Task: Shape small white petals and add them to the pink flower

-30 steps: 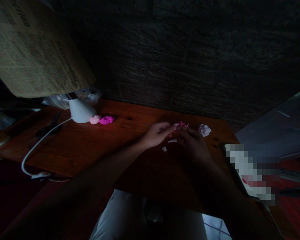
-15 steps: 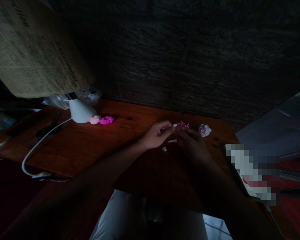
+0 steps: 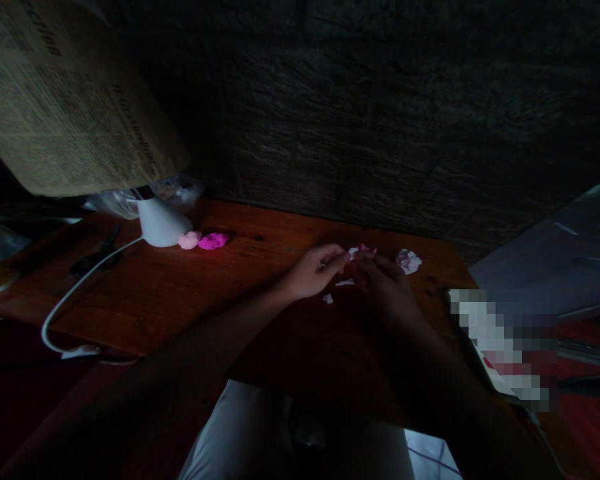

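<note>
Above the wooden table, my left hand [image 3: 316, 270] and my right hand [image 3: 385, 283] meet at the fingertips. Between them is a small whitish-pink piece [image 3: 353, 253], soft-looking like modelling clay, pinched by the fingers of both hands. Just behind my right fingers a darker pink frilly piece [image 3: 366, 249] shows, partly hidden. Two pale scraps, a thin strip [image 3: 345, 282] and a small lump [image 3: 328, 299], lie on the table under my hands. A pale pink ruffled flower shape [image 3: 409, 261] rests to the right of my right hand.
Light pink [image 3: 190, 240] and bright magenta [image 3: 213, 241] clay lumps sit by the white lamp base [image 3: 164, 223], under a newsprint-patterned shade [image 3: 80, 107]. Dark scissors [image 3: 97, 259] and a white cable [image 3: 63, 307] are at left. A blurred-out device [image 3: 495, 353] lies at right; a brick wall [image 3: 330, 113] stands behind.
My fingers have shifted slightly around the pale piece, and more of it shows between them. The frilly pink piece is a little more covered. Otherwise the table looks the same.
</note>
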`<action>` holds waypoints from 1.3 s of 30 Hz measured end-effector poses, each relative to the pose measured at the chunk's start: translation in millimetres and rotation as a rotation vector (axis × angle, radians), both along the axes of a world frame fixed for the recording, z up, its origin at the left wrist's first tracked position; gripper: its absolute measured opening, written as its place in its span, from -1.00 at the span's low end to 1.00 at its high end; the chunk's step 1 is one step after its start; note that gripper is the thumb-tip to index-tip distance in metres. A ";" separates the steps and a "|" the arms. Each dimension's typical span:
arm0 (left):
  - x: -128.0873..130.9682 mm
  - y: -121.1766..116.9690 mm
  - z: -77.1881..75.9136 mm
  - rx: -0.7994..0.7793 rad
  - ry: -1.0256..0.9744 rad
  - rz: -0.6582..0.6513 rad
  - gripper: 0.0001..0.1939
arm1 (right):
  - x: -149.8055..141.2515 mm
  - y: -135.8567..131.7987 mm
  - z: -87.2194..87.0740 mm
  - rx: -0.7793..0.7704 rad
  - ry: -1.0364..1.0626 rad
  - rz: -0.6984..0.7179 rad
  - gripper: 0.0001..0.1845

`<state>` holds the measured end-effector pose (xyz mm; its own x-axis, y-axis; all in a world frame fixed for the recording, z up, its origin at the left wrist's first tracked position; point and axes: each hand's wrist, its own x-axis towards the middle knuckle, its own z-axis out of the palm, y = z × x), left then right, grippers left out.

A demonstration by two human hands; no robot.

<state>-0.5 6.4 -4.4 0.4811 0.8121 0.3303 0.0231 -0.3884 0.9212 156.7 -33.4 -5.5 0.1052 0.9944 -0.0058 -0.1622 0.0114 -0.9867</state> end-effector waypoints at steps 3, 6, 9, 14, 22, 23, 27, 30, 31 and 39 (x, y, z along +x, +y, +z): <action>-0.2 -1.0 -0.5 0.022 0.012 0.009 -0.68 | -2.5 -1.5 2.6 -0.018 0.040 0.020 -0.64; 0.4 -1.6 -2.7 0.031 0.034 0.000 -0.67 | -3.7 -2.1 4.1 -0.027 0.043 0.029 -0.64; 0.9 -1.7 -4.5 0.015 0.065 -0.010 -0.63 | -3.1 -1.4 4.3 -0.010 0.049 0.027 -0.66; 1.1 -2.6 -3.5 -0.001 0.084 -0.018 -0.58 | -1.7 -2.0 4.9 0.033 0.028 -0.001 -0.71; 1.9 -4.0 -0.7 0.018 0.045 -0.002 -0.57 | -2.0 -3.4 6.0 -0.002 -0.027 -0.011 -0.67; 1.9 -3.6 -1.2 0.011 0.045 0.002 -0.57 | -2.2 -3.2 5.9 -0.007 -0.035 0.006 -0.67; 1.7 -1.8 -2.8 0.007 0.029 0.007 -0.58 | -2.7 -2.3 5.0 -0.021 -0.006 -0.001 -0.66; 1.0 -0.8 -2.6 0.009 0.023 0.010 -0.59 | -2.5 -1.9 4.3 -0.014 0.048 -0.032 -0.66; 0.8 -0.7 -2.2 0.005 0.023 0.013 -0.60 | -2.1 -1.8 4.1 -0.013 0.054 -0.034 -0.66; 0.9 -1.3 0.3 -0.019 0.013 0.039 -0.61 | 0.7 -0.7 0.6 -0.027 0.054 -0.028 -0.61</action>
